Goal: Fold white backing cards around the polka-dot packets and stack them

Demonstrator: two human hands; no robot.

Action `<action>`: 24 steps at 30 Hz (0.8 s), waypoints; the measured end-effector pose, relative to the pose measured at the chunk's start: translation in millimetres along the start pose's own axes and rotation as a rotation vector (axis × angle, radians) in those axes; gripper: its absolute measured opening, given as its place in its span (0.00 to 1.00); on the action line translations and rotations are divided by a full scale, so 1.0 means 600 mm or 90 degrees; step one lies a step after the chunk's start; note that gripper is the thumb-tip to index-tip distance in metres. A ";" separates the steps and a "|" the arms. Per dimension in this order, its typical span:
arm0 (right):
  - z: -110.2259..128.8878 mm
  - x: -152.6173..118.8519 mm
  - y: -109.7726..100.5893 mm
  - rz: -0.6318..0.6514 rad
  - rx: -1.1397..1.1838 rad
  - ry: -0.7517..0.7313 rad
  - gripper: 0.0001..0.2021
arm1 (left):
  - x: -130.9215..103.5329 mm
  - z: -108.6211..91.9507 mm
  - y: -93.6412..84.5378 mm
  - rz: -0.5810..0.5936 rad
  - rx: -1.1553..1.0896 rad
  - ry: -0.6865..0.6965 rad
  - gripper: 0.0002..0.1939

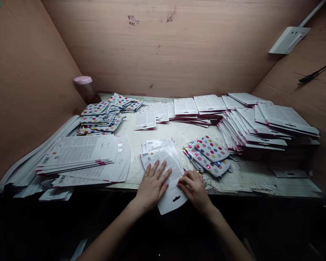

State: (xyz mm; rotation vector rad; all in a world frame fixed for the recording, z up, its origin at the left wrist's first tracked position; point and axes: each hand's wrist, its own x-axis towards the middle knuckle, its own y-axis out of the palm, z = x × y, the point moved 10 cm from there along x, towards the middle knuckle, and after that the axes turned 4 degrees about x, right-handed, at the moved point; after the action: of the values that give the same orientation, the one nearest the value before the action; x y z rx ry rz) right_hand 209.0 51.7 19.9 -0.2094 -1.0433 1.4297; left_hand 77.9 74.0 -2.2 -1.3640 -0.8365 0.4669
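A white printed packaging card point(167, 206) with a dark hang hole lies at the table's front edge, its near end jutting over. My left hand point(153, 183) rests flat on its printed face, fingers spread. At the card's right side, my right hand point(194, 188) has thumb and fingers pinched together by the edge; what they grip, if anything, is hidden. Several more cards point(176, 146) lie beneath and behind it. Just right of them sits a small pile of folded polka-dot pouches point(210, 152).
Stacks of cards stand at left point(81, 150), at the back point(186, 106) and at right point(284, 116). Folded polka-dot pouches point(95, 119) are piled at the back left beside a pink-lidded container point(83, 87). Wooden panels enclose the table; a power strip point(290, 39) hangs upper right.
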 end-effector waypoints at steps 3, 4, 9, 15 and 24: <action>0.005 0.001 0.000 -0.009 -0.017 0.001 0.08 | 0.000 -0.001 -0.001 0.009 -0.010 -0.002 0.27; 0.007 0.002 0.002 -0.007 -0.029 -0.003 0.08 | 0.001 -0.001 -0.001 0.012 -0.013 -0.004 0.27; 0.013 0.010 0.019 0.032 -0.101 -0.045 0.10 | 0.002 -0.001 -0.005 0.015 -0.029 -0.011 0.27; 0.054 -0.032 0.037 0.047 -0.136 -0.112 0.09 | 0.000 0.000 -0.002 0.025 -0.056 -0.013 0.27; 0.099 -0.072 0.011 0.185 -0.006 -0.149 0.11 | -0.001 0.012 -0.056 -0.065 -0.303 -0.014 0.09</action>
State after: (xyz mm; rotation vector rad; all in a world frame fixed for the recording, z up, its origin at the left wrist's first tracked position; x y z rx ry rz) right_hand 171.8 -11.4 29.5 -0.2106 -1.2477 1.7417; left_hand 66.1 72.4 30.0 -1.7412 -1.0739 0.2067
